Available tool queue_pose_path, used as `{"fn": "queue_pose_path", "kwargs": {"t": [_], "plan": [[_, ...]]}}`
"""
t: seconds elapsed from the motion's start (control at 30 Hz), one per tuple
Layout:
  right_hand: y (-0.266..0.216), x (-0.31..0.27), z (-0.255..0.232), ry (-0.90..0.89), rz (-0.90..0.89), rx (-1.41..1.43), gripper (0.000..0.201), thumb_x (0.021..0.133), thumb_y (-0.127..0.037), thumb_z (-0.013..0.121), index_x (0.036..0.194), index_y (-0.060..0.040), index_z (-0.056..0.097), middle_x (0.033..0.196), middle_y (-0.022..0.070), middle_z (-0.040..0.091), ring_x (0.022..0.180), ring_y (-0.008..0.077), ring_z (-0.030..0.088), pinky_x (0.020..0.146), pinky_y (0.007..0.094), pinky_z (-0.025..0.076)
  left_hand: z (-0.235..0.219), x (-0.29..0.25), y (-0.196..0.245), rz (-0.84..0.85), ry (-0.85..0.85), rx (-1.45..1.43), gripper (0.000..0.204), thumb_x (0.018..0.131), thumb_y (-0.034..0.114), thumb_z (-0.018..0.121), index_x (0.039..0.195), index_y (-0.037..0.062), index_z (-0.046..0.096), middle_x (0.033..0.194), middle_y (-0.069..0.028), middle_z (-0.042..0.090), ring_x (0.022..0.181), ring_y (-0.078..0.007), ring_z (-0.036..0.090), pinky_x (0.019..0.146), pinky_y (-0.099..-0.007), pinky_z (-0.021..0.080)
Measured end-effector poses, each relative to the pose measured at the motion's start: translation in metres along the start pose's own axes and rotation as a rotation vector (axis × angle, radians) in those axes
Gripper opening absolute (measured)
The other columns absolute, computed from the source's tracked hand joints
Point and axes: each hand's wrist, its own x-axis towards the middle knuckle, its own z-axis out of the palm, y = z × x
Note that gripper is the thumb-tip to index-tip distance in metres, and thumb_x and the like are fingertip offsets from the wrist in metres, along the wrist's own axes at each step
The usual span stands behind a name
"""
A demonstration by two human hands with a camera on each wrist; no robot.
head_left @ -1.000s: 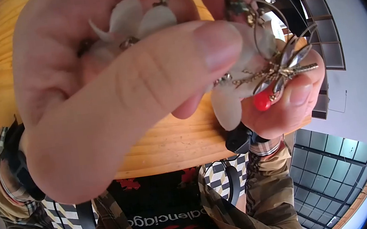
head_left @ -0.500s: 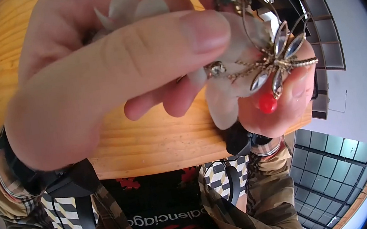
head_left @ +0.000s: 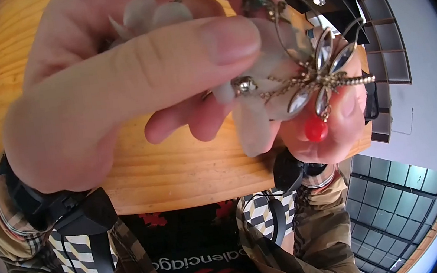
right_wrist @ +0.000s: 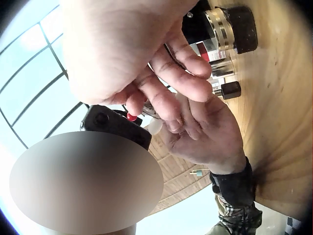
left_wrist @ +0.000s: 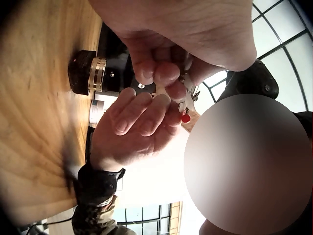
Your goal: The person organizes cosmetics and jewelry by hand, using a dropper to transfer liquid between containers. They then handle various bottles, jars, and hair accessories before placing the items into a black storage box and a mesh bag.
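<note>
A jewelry piece with pale petals [head_left: 254,126], metal chain and a dragonfly ornament [head_left: 321,77] with clear stones is held between both hands in the head view. A red bead [head_left: 316,129] hangs under the dragonfly. My left hand [head_left: 109,87] grips the petal part, its thumb across the front and fingers curled behind. At the dragonfly end, my right hand [head_left: 345,121] pinches the piece from behind, partly hidden by it. In the left wrist view the red bead [left_wrist: 186,118] shows beside the fingers; in the right wrist view a pale petal [right_wrist: 155,126] shows below them.
A wooden table [head_left: 180,179] lies beneath the hands. A black and gold object [left_wrist: 90,73] stands on it, and a small dark-capped item [right_wrist: 230,90] appears in the right wrist view. Shelves [head_left: 385,34] stand at the right, beside a large gridded window [head_left: 402,207].
The dragonfly and bead have shifted left, with more of the dragonfly facing the camera. My left thumb has moved left and slightly up, and more of that hand's fingers show below it.
</note>
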Motion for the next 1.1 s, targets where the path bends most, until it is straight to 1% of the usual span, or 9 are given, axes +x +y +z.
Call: {"fn": "queue_pose_path", "kwargs": {"t": [0.23, 0.67, 0.87, 0.9, 0.97, 1.0, 1.1], "plan": [[-0.010, -0.003, -0.001, 0.013, 0.011, -0.019, 0.068, 0.086, -0.040, 0.073, 0.124, 0.0077, 0.045, 0.111, 0.0219, 0.065, 0.096, 0.0280, 0.065, 0.084, 0.0371, 0.057, 0.001, 0.000, 0.001, 0.003, 0.008, 0.017, 0.027, 0.080, 0.004, 0.075, 0.103, 0.0035, 0.060, 0.086, -0.0051, 0.064, 0.080, -0.0144, 0.063, 0.077, -0.0233, 0.046], [-0.006, -0.001, 0.014, 0.036, 0.035, -0.050, 0.060, 0.087, -0.036, 0.071, 0.121, 0.0062, 0.046, 0.110, 0.0203, 0.064, 0.096, 0.0262, 0.064, 0.085, 0.0365, 0.056, 0.001, 0.001, 0.001, 0.003, 0.025, 0.049, 0.027, 0.081, 0.004, 0.074, 0.103, 0.0033, 0.060, 0.087, -0.0052, 0.064, 0.080, -0.0145, 0.063, 0.077, -0.0234, 0.046], [-0.016, -0.005, 0.006, 0.047, 0.043, -0.062, 0.056, 0.088, -0.034, 0.071, 0.120, 0.0055, 0.046, 0.110, 0.0196, 0.064, 0.095, 0.0254, 0.064, 0.085, 0.0362, 0.055, 0.002, 0.004, 0.002, 0.003, 0.035, 0.066, 0.026, 0.081, 0.003, 0.074, 0.103, 0.0032, 0.060, 0.087, -0.0053, 0.064, 0.080, -0.0146, 0.064, 0.078, -0.0235, 0.046], [-0.017, -0.003, 0.020, 0.049, 0.046, -0.066, 0.055, 0.088, -0.033, 0.071, 0.120, 0.0053, 0.046, 0.110, 0.0195, 0.064, 0.095, 0.0252, 0.064, 0.085, 0.0361, 0.055, 0.001, 0.002, 0.002, 0.004, 0.035, 0.067, 0.026, 0.081, 0.003, 0.074, 0.103, 0.0032, 0.060, 0.087, -0.0053, 0.064, 0.080, -0.0146, 0.064, 0.078, -0.0235, 0.046], [-0.015, -0.001, 0.027, 0.052, 0.049, -0.073, 0.054, 0.089, -0.033, 0.071, 0.119, 0.0051, 0.047, 0.110, 0.0193, 0.064, 0.095, 0.0250, 0.064, 0.085, 0.0360, 0.055, 0.000, 0.001, 0.002, 0.006, 0.037, 0.071, 0.026, 0.081, 0.003, 0.074, 0.103, 0.0031, 0.060, 0.087, -0.0053, 0.064, 0.080, -0.0146, 0.064, 0.078, -0.0235, 0.046], [-0.017, -0.004, 0.013, 0.054, 0.050, -0.075, 0.054, 0.089, -0.032, 0.070, 0.119, 0.0050, 0.047, 0.110, 0.0191, 0.064, 0.095, 0.0248, 0.064, 0.085, 0.0360, 0.055, 0.000, 0.002, 0.002, 0.006, 0.039, 0.074, 0.026, 0.081, 0.003, 0.074, 0.103, 0.0031, 0.060, 0.087, -0.0053, 0.064, 0.080, -0.0146, 0.064, 0.078, -0.0235, 0.046], [-0.017, -0.003, 0.013, 0.058, 0.054, -0.078, 0.052, 0.089, -0.031, 0.070, 0.118, 0.0046, 0.047, 0.109, 0.0188, 0.064, 0.095, 0.0244, 0.063, 0.085, 0.0359, 0.054, 0.000, 0.003, 0.002, 0.005, 0.046, 0.084, 0.026, 0.081, 0.003, 0.073, 0.103, 0.0031, 0.060, 0.087, -0.0053, 0.064, 0.080, -0.0147, 0.064, 0.078, -0.0235, 0.046]]}}
